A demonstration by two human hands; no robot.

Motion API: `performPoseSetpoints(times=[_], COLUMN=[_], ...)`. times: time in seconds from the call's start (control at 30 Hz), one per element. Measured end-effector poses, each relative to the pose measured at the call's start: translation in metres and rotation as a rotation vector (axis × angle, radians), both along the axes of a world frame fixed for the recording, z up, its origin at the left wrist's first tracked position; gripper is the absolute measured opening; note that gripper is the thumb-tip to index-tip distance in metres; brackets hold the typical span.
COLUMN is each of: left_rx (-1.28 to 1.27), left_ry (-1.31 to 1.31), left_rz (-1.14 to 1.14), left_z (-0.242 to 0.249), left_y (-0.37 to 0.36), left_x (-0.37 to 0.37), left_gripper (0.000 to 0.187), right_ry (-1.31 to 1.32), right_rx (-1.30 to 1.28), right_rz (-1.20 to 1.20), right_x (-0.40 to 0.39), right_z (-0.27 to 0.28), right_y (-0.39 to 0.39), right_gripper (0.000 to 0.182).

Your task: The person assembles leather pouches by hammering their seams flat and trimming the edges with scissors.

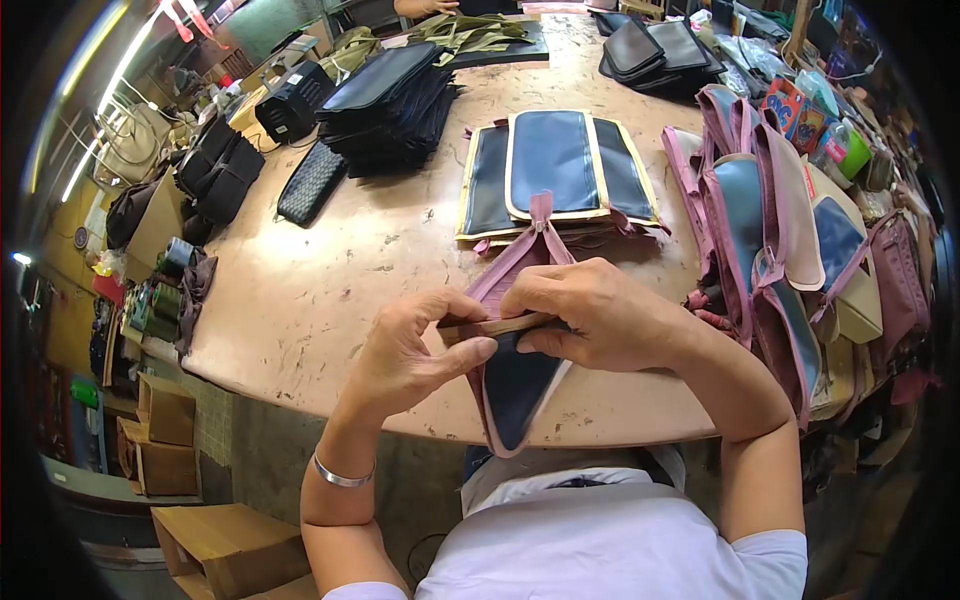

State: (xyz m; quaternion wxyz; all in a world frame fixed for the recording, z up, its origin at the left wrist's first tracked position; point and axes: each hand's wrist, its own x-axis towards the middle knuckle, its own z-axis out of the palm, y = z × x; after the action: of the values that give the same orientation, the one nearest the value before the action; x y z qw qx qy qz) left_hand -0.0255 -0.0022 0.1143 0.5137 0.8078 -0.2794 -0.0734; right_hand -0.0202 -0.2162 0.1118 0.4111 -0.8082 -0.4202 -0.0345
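Observation:
Near the table's front edge, my left hand (425,350) pinches the left side of a folded dark blue piece with mauve edging (513,395). My right hand (590,318) grips the same piece on its right side, thumb and fingers pressed together. The piece's pointed lower end hangs over the table edge. A mauve zipper strip (540,225) runs up from it in an inverted V, its top lying against a stack of blue panels with cream edging (553,165). What lies inside the fold is hidden by my fingers.
Black pieces (390,110) are stacked at the back left beside a dark textured case (312,183). Mauve and blue sewn pieces (745,210) hang over the right edge. More black panels (660,55) lie at the back right. Cardboard boxes (235,545) stand on the floor, lower left.

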Motion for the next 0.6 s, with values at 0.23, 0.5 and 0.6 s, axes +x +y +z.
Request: performPoseSetpoints(times=[0.23,0.5,0.6], left_rx=[0.010,0.141,0.158], left_ry=[-0.448,-1.059,-1.049], left_rz=[-0.005,-0.102,-0.091], left_z=[-0.014,-0.024,-0.023], left_y=[-0.006,-0.011,-0.012], left_x=[-0.006,-0.011,-0.011], left_gripper=[0.020,0.022,0.021], right_ry=[-0.055,0.313,0.325], right_rx=[-0.056,-0.015,-0.156], right_rz=[0.007,0.088,0.073], right_x=[-0.003,0.008,0.006], right_z=[-0.003,0.002,0.007], right_y=[-0.005,-0.013,-0.007], right_gripper=[0.026,0.022,0.021])
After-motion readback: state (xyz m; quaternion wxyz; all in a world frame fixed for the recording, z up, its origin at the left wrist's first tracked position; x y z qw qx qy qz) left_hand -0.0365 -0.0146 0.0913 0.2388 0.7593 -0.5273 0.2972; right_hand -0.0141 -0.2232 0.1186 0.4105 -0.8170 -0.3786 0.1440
